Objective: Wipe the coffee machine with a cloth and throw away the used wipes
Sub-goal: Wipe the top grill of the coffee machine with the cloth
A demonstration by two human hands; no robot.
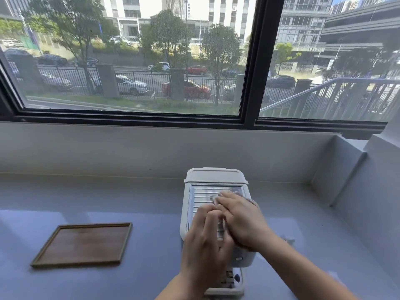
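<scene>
The machine [214,176] in front of me is off-white, and its top panel [201,193] is silvery grey with a pattern of straight ribs running across it. The cloth [249,199] is a dull pinkish grey, and only its edge shows. The tray [86,243] is dark brown wood with faint grain, framed by a lighter olive-tan rim. The tabletop [108,202] is a pale, glossy blue-grey, the wall [108,148] behind a flat light grey — the window frame [251,83] black.
</scene>
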